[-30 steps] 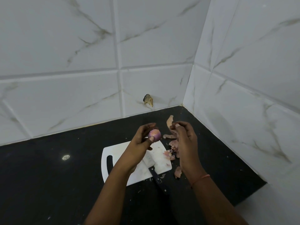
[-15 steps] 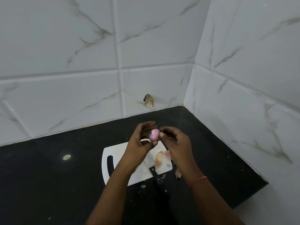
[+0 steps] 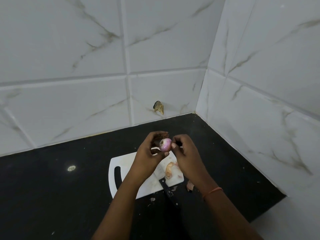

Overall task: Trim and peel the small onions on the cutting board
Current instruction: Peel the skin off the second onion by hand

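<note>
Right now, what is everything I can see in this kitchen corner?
onion: one, pink-purple, held in the air above the board
cutting board: one, white, on the black counter
knife: one, black handle, lying across the board's near edge
onion skins: a few, pale pink-brown, on the board and beside it
counter: one, black
wall tiles: white, marbled
wristband: one, orange, right wrist
left hand: holds the onion
right hand: pinches at the onion's side

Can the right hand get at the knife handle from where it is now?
Probably yes. The knife handle lies exposed on the counter just below the right hand, nothing covering it. But that hand is pinching the onion, so it must let go first.
</note>
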Tool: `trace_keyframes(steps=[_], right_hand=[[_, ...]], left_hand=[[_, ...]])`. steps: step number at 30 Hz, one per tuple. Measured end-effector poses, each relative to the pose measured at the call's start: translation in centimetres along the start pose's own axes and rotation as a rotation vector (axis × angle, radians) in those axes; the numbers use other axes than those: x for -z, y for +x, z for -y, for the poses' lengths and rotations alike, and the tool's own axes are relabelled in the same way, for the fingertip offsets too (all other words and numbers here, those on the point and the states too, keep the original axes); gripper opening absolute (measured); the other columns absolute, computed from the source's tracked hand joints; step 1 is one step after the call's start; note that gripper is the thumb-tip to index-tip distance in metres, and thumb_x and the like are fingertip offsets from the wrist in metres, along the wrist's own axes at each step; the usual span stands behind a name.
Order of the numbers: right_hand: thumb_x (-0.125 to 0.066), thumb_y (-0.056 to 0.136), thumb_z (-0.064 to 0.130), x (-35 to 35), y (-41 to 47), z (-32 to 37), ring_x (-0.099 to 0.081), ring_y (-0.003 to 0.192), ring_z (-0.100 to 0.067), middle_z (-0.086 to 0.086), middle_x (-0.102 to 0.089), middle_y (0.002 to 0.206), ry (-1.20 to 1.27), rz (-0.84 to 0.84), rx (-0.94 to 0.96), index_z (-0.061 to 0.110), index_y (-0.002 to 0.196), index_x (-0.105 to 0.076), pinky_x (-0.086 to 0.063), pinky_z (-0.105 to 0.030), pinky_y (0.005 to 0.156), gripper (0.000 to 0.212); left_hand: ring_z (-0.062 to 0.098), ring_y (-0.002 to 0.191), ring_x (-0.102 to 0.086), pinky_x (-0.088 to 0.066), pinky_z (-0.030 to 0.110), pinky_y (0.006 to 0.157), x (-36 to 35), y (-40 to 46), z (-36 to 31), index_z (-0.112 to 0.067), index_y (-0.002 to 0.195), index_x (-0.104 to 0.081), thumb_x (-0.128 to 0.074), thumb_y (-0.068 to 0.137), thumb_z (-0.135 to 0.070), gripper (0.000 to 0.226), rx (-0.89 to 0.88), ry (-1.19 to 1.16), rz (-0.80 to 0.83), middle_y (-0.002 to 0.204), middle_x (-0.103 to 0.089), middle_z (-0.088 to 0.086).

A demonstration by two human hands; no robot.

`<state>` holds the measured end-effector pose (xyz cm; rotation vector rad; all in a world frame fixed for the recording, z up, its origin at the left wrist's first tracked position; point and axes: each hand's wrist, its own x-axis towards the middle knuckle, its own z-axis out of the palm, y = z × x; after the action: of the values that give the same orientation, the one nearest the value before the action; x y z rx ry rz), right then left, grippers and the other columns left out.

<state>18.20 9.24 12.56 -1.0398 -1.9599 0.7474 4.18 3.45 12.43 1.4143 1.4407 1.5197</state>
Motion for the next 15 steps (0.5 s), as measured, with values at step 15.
trace_keyframes(steps=[15], right_hand=[[-0.067,0.089,0.01,0.41,-0.48,0.16,-0.061,0.086,-0.002,0.007,-0.067,0.091,0.048,-0.134,0.018,0.016,0.093,-0.067,-0.044,-0.005,0.073,0.007]], left_hand=[[0.008,0.11,-0.062,-0.055,0.022,0.089,-0.01,-0.01,-0.2,-0.028,0.12,-0.059,-0.075,0.081,-0.001,0.05,-0.018,0.045,-0.018,0.119,-0.065,-0.013]])
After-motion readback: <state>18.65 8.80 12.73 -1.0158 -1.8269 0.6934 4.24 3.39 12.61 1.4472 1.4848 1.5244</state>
